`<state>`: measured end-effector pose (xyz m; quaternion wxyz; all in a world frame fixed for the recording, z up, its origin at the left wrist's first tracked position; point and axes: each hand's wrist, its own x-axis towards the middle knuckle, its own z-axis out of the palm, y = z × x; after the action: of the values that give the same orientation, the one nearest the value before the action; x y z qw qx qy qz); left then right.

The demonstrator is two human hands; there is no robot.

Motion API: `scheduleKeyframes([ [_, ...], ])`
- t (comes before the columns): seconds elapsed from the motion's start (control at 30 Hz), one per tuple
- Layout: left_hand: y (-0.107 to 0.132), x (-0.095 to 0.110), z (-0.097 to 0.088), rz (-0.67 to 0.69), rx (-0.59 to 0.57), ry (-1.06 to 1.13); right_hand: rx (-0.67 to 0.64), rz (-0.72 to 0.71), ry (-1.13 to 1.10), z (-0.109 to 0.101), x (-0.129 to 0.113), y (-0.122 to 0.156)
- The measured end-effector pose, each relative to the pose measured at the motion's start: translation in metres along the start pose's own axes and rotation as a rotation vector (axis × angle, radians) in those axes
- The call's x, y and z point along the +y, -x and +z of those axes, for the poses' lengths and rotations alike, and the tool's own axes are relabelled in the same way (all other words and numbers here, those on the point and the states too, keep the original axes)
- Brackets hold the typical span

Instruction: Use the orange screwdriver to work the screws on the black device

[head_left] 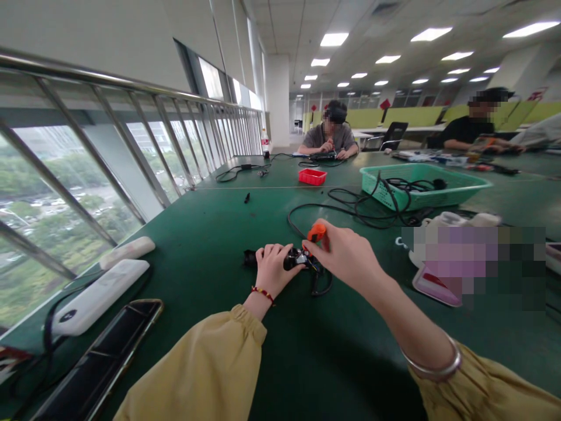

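Left hand (272,266) pinning black device (293,258), right hand (346,252) gripping orange-handled screwdriver (316,233)

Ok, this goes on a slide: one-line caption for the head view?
Left hand steadies a small black device on the green table while the right hand holds an orange-handled tool to it.

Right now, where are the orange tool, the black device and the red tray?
orange tool (316,232): head view, on its handle.
black device (249,258): head view, on its left end.
red tray (312,179): head view, on its front wall.
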<state>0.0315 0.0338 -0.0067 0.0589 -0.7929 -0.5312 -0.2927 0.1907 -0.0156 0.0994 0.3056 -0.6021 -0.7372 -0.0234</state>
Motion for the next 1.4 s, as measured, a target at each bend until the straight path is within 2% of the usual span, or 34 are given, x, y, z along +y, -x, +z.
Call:
scheduleKeyframes([
  [0.1,0.000,0.001,-0.002,-0.006,-0.008,-0.008,0.084,0.022,-0.051,0.009,-0.004,-0.001],
  [0.27,0.000,0.000,-0.001,-0.002,-0.009,-0.007,0.234,0.144,-0.132,0.016,0.001,-0.004],
  [0.37,0.000,-0.001,-0.001,-0.002,-0.016,-0.007,0.192,0.115,-0.157,0.011,0.001,-0.004],
  [0.5,0.000,0.001,-0.002,-0.016,-0.047,-0.010,0.065,0.114,-0.119,0.000,-0.008,-0.002],
  [0.67,-0.001,0.001,-0.002,-0.039,-0.060,-0.009,0.003,0.173,-0.039,-0.015,-0.006,-0.002],
  [0.83,-0.001,0.000,0.001,-0.041,-0.034,0.008,-0.112,0.020,-0.043,-0.032,0.008,-0.005],
  [0.9,-0.001,0.000,0.001,-0.037,-0.028,0.028,-0.116,0.059,0.041,-0.037,0.008,-0.005],
  [1.0,-0.002,0.000,0.000,-0.031,-0.024,0.057,-0.074,0.196,0.197,-0.041,0.001,-0.002],
  [1.07,-0.004,-0.001,0.000,-0.019,-0.021,0.069,-0.058,0.184,0.221,-0.043,-0.004,0.001],
  [1.2,-0.006,-0.003,0.001,0.035,-0.024,0.084,-0.101,0.013,0.133,-0.045,-0.009,0.006],
  [1.4,-0.007,-0.002,-0.001,0.044,-0.032,0.087,-0.079,0.164,0.292,-0.047,-0.013,0.007],
])
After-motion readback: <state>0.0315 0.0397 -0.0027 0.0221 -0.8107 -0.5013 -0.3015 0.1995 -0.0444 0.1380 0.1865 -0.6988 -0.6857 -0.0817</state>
